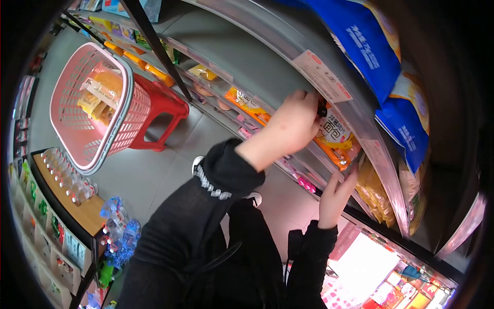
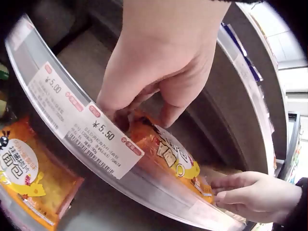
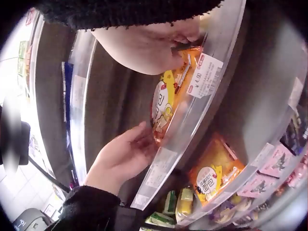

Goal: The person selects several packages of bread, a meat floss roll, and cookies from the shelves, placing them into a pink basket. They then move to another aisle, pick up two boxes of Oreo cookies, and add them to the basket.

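Grey shop shelf (image 1: 239,49), clear plastic edge strip; landmark. Orange film bread package (image 1: 335,131), white label, sits on it, behind the strip. Left hand (image 1: 294,121) pinches one end; right hand (image 1: 337,200) pinches the other. Pink perforated plastic basket (image 1: 65,110) left of shelf, atop red plastic stool (image 1: 172,110)

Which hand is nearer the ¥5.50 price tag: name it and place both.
Left. The left hand is close beside the ¥5.50 price tag; the right hand is farther away, at the far end of the orange packet.
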